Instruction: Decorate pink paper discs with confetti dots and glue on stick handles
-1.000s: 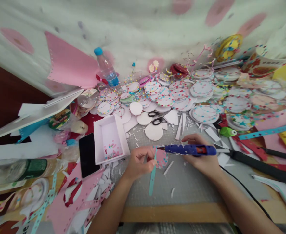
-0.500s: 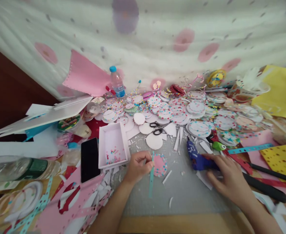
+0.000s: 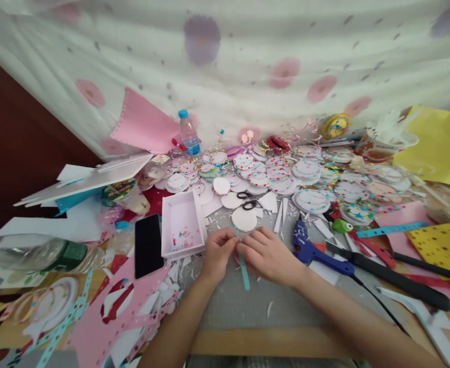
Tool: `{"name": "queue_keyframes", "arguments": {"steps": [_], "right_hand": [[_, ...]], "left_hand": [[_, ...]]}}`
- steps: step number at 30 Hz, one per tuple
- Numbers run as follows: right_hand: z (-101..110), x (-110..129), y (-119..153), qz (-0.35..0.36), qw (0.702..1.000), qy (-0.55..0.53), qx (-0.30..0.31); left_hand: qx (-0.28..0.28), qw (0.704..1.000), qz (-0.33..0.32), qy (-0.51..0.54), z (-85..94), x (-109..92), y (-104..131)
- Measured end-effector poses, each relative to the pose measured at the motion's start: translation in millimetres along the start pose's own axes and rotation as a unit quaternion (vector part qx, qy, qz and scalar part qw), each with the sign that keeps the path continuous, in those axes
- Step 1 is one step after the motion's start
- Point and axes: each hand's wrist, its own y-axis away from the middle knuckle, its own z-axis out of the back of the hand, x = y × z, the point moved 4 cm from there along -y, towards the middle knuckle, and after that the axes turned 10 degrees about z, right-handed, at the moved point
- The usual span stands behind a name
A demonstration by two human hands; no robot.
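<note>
In the head view my left hand (image 3: pixel 220 254) and my right hand (image 3: pixel 270 257) meet over the grey cutting mat (image 3: pixel 225 312). Both pinch the upper part of a narrow teal paper strip (image 3: pixel 245 275), whose lower end hangs toward me. Fingers hide its top. Beneath my right hand the pink round disc is almost wholly covered. A blue glue gun (image 3: pixel 317 254) lies on its side to the right of my right hand, with a black cord. White paper circles (image 3: pixel 244 219) and black-handled scissors (image 3: pixel 249 205) lie just beyond my fingers.
An open white box (image 3: pixel 164 225) with confetti and a black phone (image 3: pixel 148 247) lie left of my hands. Decorated round discs (image 3: pixel 280 171) are heaped along the back. A small water bottle (image 3: pixel 189 134) stands behind. Long black handles (image 3: pixel 397 278) lie at right.
My right hand has let go of the blue glue gun and moved left to join my left hand at the teal strip. The pink disc is now mostly covered.
</note>
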Motion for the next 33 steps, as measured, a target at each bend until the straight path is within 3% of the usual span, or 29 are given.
{"name": "queue_keyframes", "arguments": {"steps": [4, 12, 16, 18, 20, 22, 26, 29, 33], "right_hand": [[-4.9, -1.9, -7.1, 0.052, 0.998, 0.039, -0.004], [0.6, 1.9, -2.9, 0.067, 0.995, 0.057, -0.042], [7.5, -9.7, 4.7, 0.013, 0.995, -0.022, -0.092], [12.0, -24.0, 17.4, -0.092, 0.968, -0.145, -0.181], [13.6, -36.6, 35.7, -0.201, 0.908, -0.234, -0.285], [13.0, -41.8, 53.7, -0.28, 0.849, -0.258, -0.366], [5.5, -35.7, 74.8, -0.381, 0.757, -0.301, -0.438], [-1.0, -27.1, 75.0, -0.388, 0.739, -0.366, -0.412], [-4.6, -22.3, 71.3, -0.351, 0.763, -0.407, -0.358]], "left_hand": [[-0.016, 1.0, -0.006, 0.002, 1.9, -2.6, -0.6], [-0.013, 0.999, -0.004, -0.041, -0.3, -7.0, 2.7], [0.008, 0.996, 0.006, -0.085, -4.3, -11.6, 6.2], [0.009, 0.993, -0.003, -0.118, -4.4, -12.0, 6.7], [-0.007, 0.986, -0.035, -0.165, -3.0, -12.6, 6.9], [-0.023, 0.973, -0.091, -0.211, -2.6, -14.6, 7.6], [-0.01, 0.928, -0.209, -0.307, -9.8, -17.7, 11.6], [0.005, 0.88, -0.246, -0.406, -16.6, -15.1, 13.1], [0.016, 0.833, -0.244, -0.496, -20.1, -9.3, 11.2]]}}
